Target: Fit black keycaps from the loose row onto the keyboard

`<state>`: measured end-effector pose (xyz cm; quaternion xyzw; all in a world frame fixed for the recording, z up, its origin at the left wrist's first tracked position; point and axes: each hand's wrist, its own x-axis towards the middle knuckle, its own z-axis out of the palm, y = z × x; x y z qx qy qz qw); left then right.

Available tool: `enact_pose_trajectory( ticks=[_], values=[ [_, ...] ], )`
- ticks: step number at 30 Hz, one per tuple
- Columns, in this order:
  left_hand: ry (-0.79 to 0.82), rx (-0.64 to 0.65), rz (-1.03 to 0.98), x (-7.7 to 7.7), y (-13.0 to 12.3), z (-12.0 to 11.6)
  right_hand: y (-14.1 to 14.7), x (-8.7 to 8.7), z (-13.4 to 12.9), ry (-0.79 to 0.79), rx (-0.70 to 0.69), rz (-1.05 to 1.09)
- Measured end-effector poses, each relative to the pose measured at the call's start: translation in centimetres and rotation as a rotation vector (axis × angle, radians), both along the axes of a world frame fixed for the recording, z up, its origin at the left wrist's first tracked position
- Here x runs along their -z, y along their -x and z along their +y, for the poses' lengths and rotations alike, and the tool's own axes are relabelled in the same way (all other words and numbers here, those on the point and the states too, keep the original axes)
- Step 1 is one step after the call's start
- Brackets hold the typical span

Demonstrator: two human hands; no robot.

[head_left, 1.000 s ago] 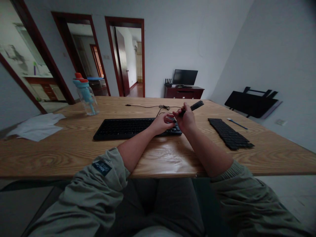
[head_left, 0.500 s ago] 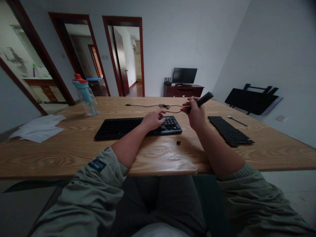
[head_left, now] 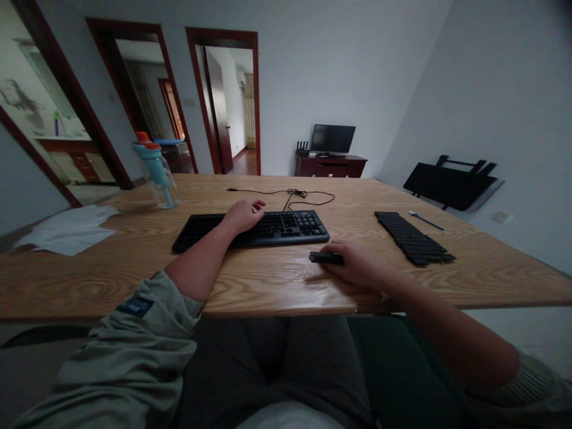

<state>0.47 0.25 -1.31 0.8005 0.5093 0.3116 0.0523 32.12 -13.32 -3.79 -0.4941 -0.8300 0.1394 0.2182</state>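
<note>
Through my head view I have the black keyboard (head_left: 308, 223) lying at the middle of the wooden desk (head_left: 263, 286), its long side toward me. My left hand (head_left: 243, 215) is over its middle keys, the grip loosely spread with fingers slightly bent and nothing pinched that I can make out. My right hand (head_left: 357, 262) is near the keyboard's right end, on the near side, its grip closed around a short black cylinder (head_left: 325, 258) that points left, close above the desk; I cannot tell whether it touches the wood. A thin black cable (head_left: 298, 193) lies loosely coiled beyond the keyboard. To the right I see a block of black keycaps (head_left: 413, 238) in rows, with a blue-handled brush (head_left: 426, 221) just beyond. Far left stands a clear bottle (head_left: 157, 176), upright, with white paper (head_left: 71, 231) nearer me.
</note>
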Motion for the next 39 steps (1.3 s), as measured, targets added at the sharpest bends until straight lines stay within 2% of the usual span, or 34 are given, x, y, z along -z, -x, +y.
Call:
enact_pose_trajectory(
  ticks=[10, 15, 20, 24, 27, 29, 32, 35, 37, 39],
  values=[
    [-0.007, 0.01, 0.018, -0.2, -0.4, -0.5, 1.1, -0.8, 0.2, -0.05, 0.073, 0.221],
    [-0.001, 0.018, 0.016, -0.1, -0.4, -0.3, 1.3, -1.3, 0.2, -0.035, 0.056, 0.332],
    [-0.001, 0.025, 0.008, -0.1, -0.4, -0.4, 1.5, -1.8, -0.2, -0.003, 0.055, 0.329],
    [0.002, 0.025, 0.007, -0.2, -0.5, -0.5, 0.6, -1.6, -2.0, 0.017, 0.015, 0.227],
    [0.0, 0.019, 0.013, -0.2, -0.5, -0.4, -1.8, -1.0, -3.8, 0.044, 0.003, 0.162],
    [-0.003, 0.018, 0.014, -0.1, -0.5, -0.4, -4.7, -0.5, -5.0, 0.062, 0.083, 0.123],
    [-0.01, 0.022, 0.011, -0.1, -0.5, -0.3, -10.6, 0.0, -6.3, 0.086, 0.315, 0.109],
    [-0.012, 0.028, 0.006, -0.1, -0.5, -0.4, -16.6, 0.3, -7.5, 0.042, 0.653, 0.156],
    [-0.006, 0.028, 0.008, 0.0, -0.6, -0.4, -19.6, 0.4, -8.2, 0.042, 0.761, 0.171],
    [-0.001, 0.026, 0.016, 0.1, -0.6, -0.3, -21.3, 0.5, -8.6, 0.072, 0.821, 0.16]
  ],
)
